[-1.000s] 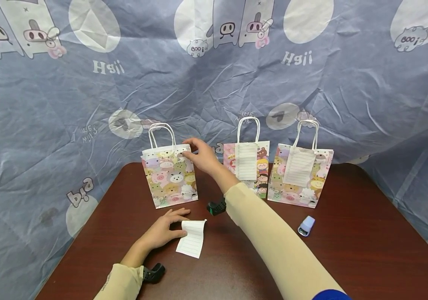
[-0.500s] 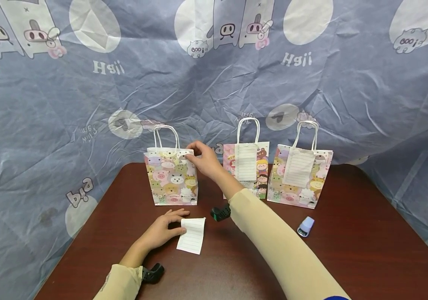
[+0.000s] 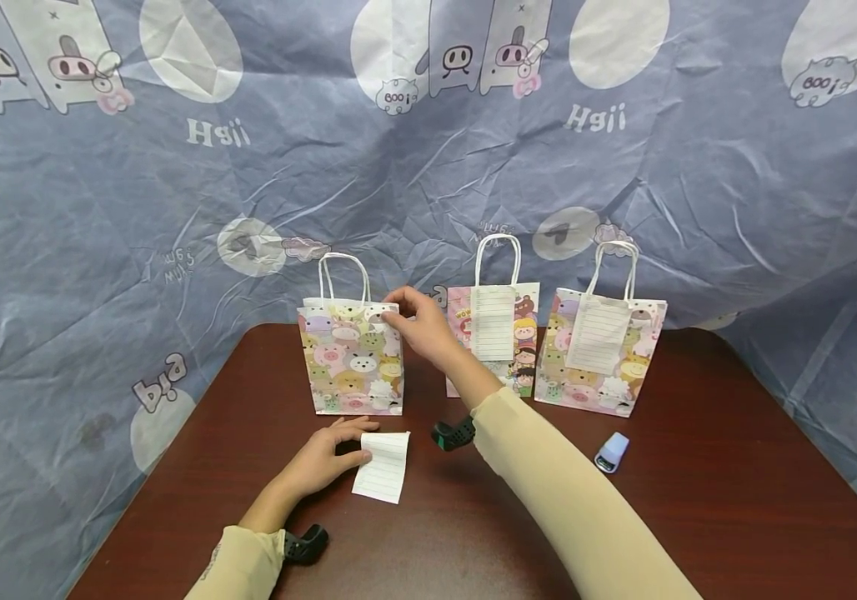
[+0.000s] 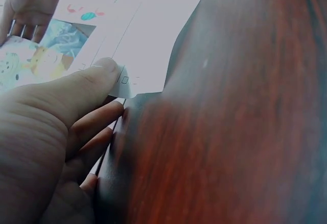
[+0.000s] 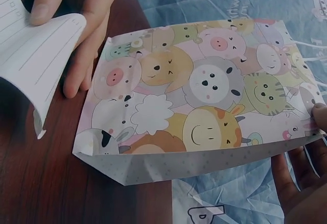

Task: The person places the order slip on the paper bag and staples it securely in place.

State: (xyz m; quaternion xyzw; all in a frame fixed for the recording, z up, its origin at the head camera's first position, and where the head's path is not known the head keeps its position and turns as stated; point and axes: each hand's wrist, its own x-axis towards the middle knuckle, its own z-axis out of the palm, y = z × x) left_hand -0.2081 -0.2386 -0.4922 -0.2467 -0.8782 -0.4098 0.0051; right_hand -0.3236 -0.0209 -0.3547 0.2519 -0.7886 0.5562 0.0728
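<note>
My left hand (image 3: pixel 323 458) pinches a small lined paper slip (image 3: pixel 381 468) by its edge, low over the table; in the left wrist view the thumb (image 4: pixel 94 81) lies on top of the slip. A paper gift bag (image 3: pixel 349 367) with cartoon animal faces and white handles stands upright at the left of the table. My right hand (image 3: pixel 424 325) grips that bag at its upper right edge. In the right wrist view the thumb is on the printed front of the bag (image 5: pixel 209 83), with the other fingers (image 5: pixel 286 183) behind its side.
Two more gift bags stand to the right, a pink one (image 3: pixel 458 333) and an animal-print one (image 3: pixel 646 358), each with a lined slip on its front. A small light-blue, capped object (image 3: pixel 613 452) lies on the brown table (image 3: pixel 699 500). A printed cloth (image 3: pixel 428 167) hangs behind.
My right hand has shifted the left gift bag to the right and turned it to face more squarely forward. My left hand keeps the slip, which has tipped slightly and risen a little.
</note>
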